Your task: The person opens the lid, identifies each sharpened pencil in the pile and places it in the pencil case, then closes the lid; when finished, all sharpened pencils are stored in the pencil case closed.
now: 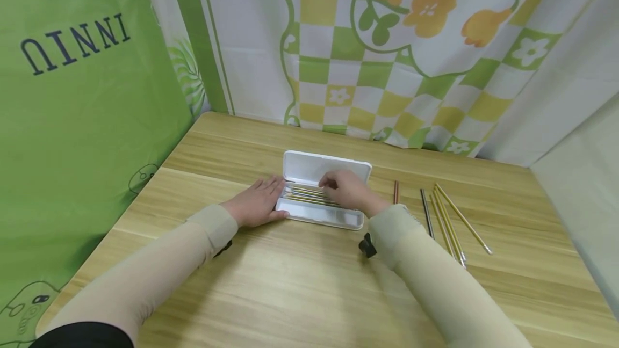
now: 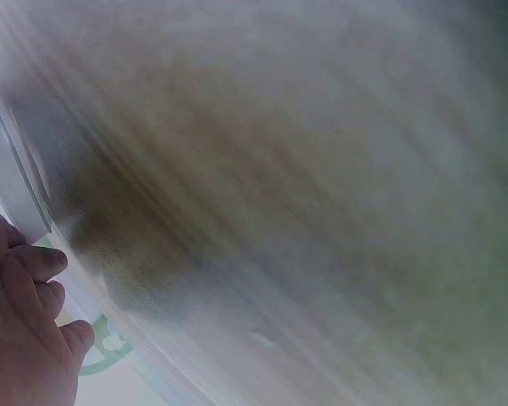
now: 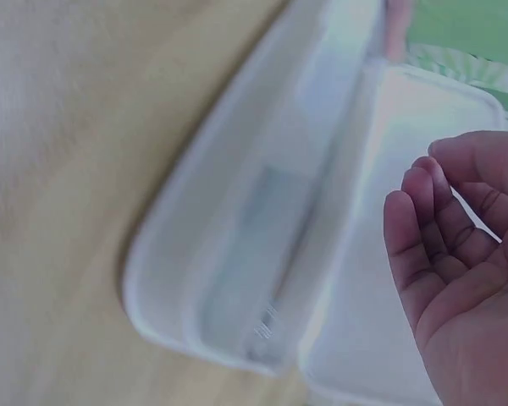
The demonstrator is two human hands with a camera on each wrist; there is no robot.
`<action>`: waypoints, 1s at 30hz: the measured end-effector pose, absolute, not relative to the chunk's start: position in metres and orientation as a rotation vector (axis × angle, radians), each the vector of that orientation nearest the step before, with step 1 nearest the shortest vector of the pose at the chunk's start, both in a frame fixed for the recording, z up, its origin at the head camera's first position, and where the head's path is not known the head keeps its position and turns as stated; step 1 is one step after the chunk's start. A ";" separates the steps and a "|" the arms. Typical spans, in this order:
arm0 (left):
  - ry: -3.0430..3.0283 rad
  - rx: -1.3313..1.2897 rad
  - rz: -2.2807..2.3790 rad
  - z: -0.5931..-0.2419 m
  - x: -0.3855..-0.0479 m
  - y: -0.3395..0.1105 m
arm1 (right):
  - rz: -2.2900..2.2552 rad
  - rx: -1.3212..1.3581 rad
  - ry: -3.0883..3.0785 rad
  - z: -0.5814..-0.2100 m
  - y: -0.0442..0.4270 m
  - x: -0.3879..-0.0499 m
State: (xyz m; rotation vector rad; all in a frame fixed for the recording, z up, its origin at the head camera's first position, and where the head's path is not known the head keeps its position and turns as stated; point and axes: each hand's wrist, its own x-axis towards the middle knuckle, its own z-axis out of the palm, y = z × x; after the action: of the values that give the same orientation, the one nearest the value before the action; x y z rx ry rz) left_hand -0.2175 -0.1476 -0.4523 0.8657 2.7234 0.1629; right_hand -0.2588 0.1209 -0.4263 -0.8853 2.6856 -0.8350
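A white pencil case (image 1: 333, 218) lies with its lid (image 1: 309, 165) raised, and several pencils (image 1: 302, 193) sit inside its tray. My left hand (image 1: 256, 203) rests against the case's left end, fingers straight and thumb at the front corner. Only part of that left hand (image 2: 25, 330) enters the left wrist view. Above the tray and in front of the lid is my right hand (image 1: 350, 191). In the right wrist view the right hand (image 3: 466, 262) has loosely bent fingers with nothing visible between them. The tray (image 3: 173, 279) is blurred there, its pencils mostly unclear.
Right of the case, a reddish-brown pencil (image 1: 396, 192), a dark pencil (image 1: 426, 211) and several yellow pencils (image 1: 450, 224) lie on the wooden table (image 1: 290, 283). A patterned curtain (image 1: 338, 69) hangs behind, with a green cloth (image 1: 96, 122) at the left.
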 end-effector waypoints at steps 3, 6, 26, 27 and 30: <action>2.726 0.875 0.159 -0.454 -0.220 -0.147 | -0.902 -0.884 2.665 -0.415 0.133 -0.257; 2.731 0.881 0.157 -0.455 -0.222 -0.147 | -0.949 -0.884 2.635 -0.404 0.146 -0.254; 2.788 0.583 0.740 -0.424 -0.258 -0.174 | -1.039 -0.398 2.546 -0.382 0.229 -0.262; 2.769 0.548 0.806 -0.422 -0.263 -0.174 | -1.058 -0.358 2.536 -0.382 0.229 -0.263; 2.658 0.408 1.028 -0.416 -0.274 -0.173 | -1.175 -0.218 2.490 -0.386 0.230 -0.266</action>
State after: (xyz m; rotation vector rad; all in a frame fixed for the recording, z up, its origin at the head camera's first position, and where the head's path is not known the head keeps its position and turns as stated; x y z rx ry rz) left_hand -0.2738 -0.1726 -0.4160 0.4078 2.6579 1.0282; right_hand -0.2662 0.2298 -0.3859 -0.2175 2.4902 -1.1746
